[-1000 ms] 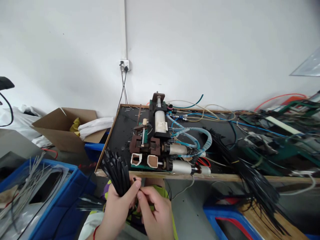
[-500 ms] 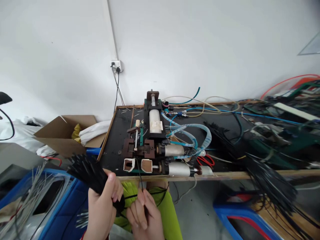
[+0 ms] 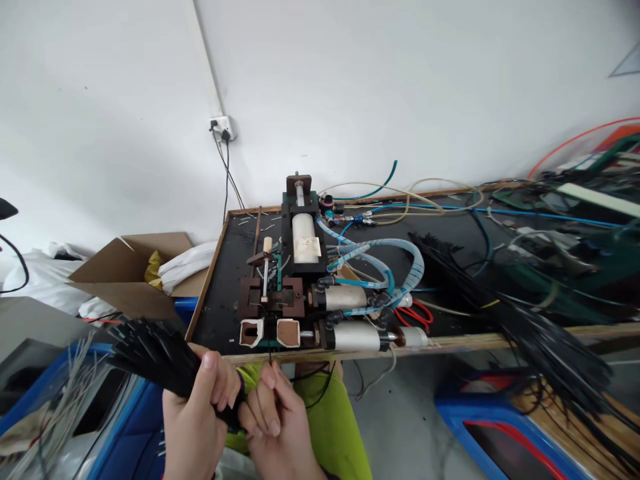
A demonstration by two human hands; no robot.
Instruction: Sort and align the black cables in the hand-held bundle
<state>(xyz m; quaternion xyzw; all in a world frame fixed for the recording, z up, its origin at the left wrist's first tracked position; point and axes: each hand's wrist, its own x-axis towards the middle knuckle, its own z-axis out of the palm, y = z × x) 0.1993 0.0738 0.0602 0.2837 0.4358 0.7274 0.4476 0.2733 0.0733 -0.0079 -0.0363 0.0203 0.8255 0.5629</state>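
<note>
While my left hand stays clenched round the black strip bundle just below the workbench edge, my right hand pinches one strand beside it.

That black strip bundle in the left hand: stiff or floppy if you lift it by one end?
Probably fairly stiff: the black strip bundle fans out straight beyond the left hand without drooping. Likely light, since one hand holds it. Loose ends splay, so strips may slip out.

Head view, forward-down over workbench
</note>
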